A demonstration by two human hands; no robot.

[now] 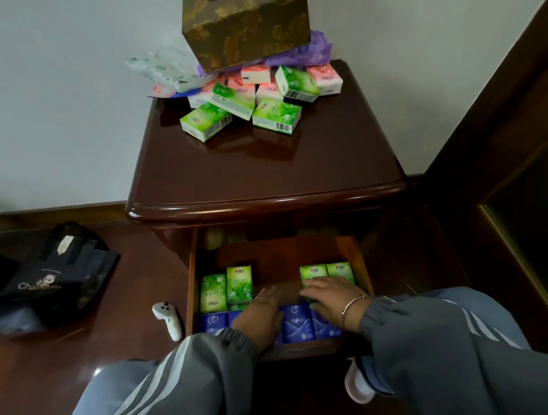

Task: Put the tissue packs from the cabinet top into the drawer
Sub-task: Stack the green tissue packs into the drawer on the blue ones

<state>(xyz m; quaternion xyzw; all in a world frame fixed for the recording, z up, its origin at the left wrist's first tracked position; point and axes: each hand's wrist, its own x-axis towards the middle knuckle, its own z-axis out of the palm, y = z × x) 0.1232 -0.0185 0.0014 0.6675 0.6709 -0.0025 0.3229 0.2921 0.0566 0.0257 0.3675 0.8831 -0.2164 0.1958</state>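
Cabinet: a glossy dark red-brown wooden bedside cabinet [261,174] stands against the wall, and its top is where the task's supply sits.
Drawer: its wooden drawer [188,286] is pulled wide open toward the person, so both hands can reach inside.
Tissue box: a brown-and-gold patterned box [244,21] rests at the back on plastic wrappers.
Packs on top: a loose heap of green and pink tissue packs [275,115] is waiting near the back edge, so most of the job looks undone.
Packs in drawer: green packs [212,292] stand upright in two groups with a gap between them, and blue packs [295,322] line the front, likely ordered by colour.
Left hand [261,315]: flat with straight fingers, over the blue row and apparently steadying it.
Right hand [332,298]: fingers spread, laid over the right green group, seemingly pressing it into line and pinching nothing visible.
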